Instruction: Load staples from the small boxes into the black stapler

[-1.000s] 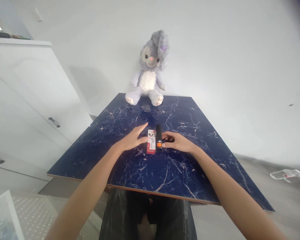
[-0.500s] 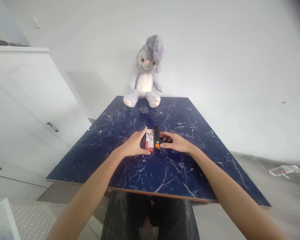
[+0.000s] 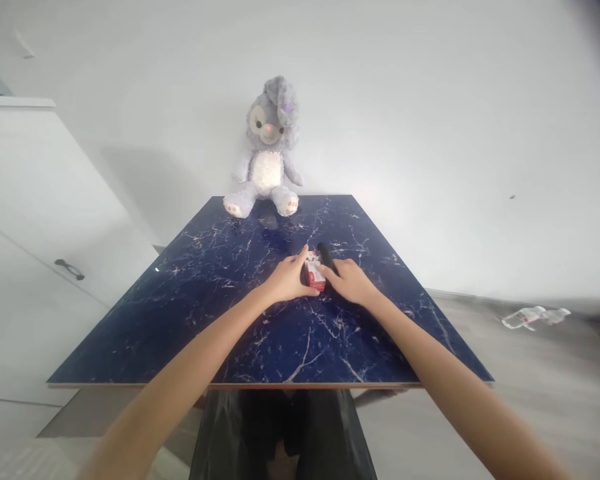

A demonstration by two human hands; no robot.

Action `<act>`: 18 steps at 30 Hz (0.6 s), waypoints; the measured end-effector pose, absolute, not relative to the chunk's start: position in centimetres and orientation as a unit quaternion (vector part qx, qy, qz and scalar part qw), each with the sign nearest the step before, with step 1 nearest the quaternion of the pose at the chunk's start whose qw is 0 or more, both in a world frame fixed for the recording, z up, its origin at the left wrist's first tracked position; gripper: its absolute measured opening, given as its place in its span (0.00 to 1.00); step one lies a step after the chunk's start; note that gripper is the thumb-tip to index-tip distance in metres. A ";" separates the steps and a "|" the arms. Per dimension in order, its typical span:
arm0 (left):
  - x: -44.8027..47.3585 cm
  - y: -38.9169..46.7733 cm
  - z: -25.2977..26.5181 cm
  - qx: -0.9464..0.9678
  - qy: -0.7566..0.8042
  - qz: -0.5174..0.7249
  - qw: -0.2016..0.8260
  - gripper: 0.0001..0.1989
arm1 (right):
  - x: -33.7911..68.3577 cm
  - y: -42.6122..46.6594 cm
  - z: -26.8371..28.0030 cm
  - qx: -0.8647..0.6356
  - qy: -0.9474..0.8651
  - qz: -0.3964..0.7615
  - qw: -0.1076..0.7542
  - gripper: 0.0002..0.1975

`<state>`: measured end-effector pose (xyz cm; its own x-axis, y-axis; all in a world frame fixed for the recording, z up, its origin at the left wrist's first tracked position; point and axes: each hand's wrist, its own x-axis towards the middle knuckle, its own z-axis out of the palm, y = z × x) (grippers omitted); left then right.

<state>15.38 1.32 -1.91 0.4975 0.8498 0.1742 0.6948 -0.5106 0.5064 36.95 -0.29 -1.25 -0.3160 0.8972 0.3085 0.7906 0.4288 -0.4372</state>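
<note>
My left hand [image 3: 287, 277] is closed around a small red and white box [image 3: 315, 275], with a finger at its far end and the thumb at its near end. Right beside the box is a long black object [image 3: 326, 257], its kind not clear. My right hand [image 3: 351, 281] is wrapped over the near part of this black object and hides it. The right thumb reaches across to the box's edge. Both things are at the middle of the blue marbled table [image 3: 240, 340], on or just above its surface.
A grey plush rabbit [image 3: 267, 153] sits at the table's far edge against the white wall [image 3: 405, 120]. A white cabinet [image 3: 40, 193] stands to the left. Clear plastic packaging [image 3: 535, 317] lies on the floor at the right.
My right hand has closed over the black object, which it was only beside before, and the object now slants. Both hands have moved right over the table. The view has shifted right.
</note>
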 end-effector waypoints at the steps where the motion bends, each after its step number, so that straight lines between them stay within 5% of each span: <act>1: 17.5 2.5 -2.1 0.850 0.451 0.199 0.187 0.65 | 38.7 0.3 -1.5 -0.544 -0.793 0.097 0.257 0.26; 9: 31.9 9.1 -3.5 0.867 0.431 0.202 0.147 0.59 | 47.1 4.6 -4.2 -0.748 -0.530 0.093 0.388 0.34; 18: 30.0 6.6 -3.2 0.882 0.399 0.244 0.054 0.45 | 48.3 5.1 -4.3 -0.718 -0.426 0.135 0.534 0.30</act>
